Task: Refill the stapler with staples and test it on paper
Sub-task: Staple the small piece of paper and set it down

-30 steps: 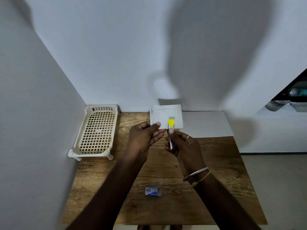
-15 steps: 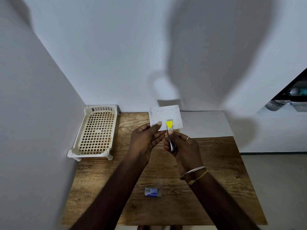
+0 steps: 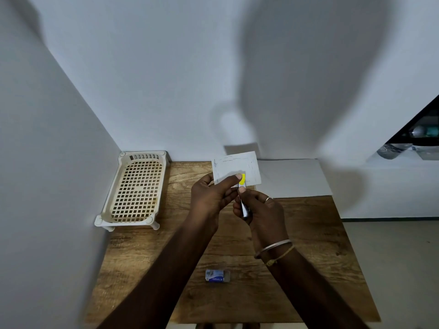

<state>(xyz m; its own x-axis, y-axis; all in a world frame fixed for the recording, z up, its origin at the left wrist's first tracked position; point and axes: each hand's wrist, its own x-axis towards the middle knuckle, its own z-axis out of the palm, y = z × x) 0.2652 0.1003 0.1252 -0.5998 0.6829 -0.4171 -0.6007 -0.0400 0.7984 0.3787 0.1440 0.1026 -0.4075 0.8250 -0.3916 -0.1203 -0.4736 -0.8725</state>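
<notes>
Left thumb has slid over the stapler's yellow tip since before. Left hand (image 3: 211, 198) pinches paper (image 3: 235, 167) above the table (image 3: 308, 257); right hand (image 3: 263, 210) is clamped on stapler (image 3: 242, 200), nose at paper's lower edge. Staple box (image 3: 217, 275) lies near the front.

Both forearms extended, left hand (image 3: 215, 197) and right hand (image 3: 263, 211) pinched closed together.

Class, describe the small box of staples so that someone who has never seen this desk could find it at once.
Start at the wooden table set in the corner of the white walls. Come to its near edge, between the person's two forearms. The staple box lies there alone: small, flat, blue and white, far from the cream basket at the back left.
</notes>
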